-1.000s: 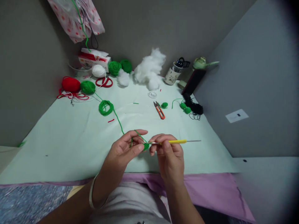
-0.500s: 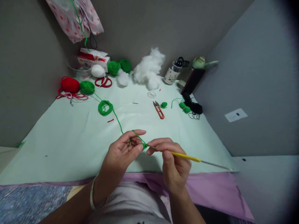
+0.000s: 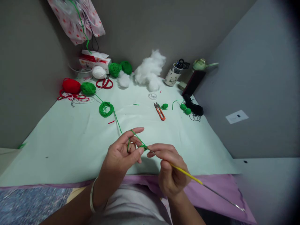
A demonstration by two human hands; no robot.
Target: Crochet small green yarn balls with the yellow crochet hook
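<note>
Between thumb and fingers my left hand point(image 3: 125, 151) pinches a small piece of green crochet work point(image 3: 143, 147). Green yarn point(image 3: 118, 123) runs over its raised index finger and back to a loose coil point(image 3: 106, 109) on the table. My right hand point(image 3: 172, 168) grips a crochet hook point(image 3: 187, 174) by its yellow handle, pen-like. The hook's working tip meets the green piece at the left fingertips, its exact loop too small to make out. The other metal end points down to the right, past the table's front edge.
Orange thread snips point(image 3: 159, 112) lie mid-table beside a small green crocheted piece point(image 3: 164, 106). Red scissors point(image 3: 104, 83), red yarn point(image 3: 71, 86) and a green ball point(image 3: 88, 88) sit back left. White stuffing point(image 3: 151, 70), a pen cup point(image 3: 172, 75) and black yarn point(image 3: 195, 107) stand farther back and right.
The crochet hook has tilted more steeply, its far end swinging down and right. My right hand has dropped slightly; my left index finger has shifted a little left and up.
</note>
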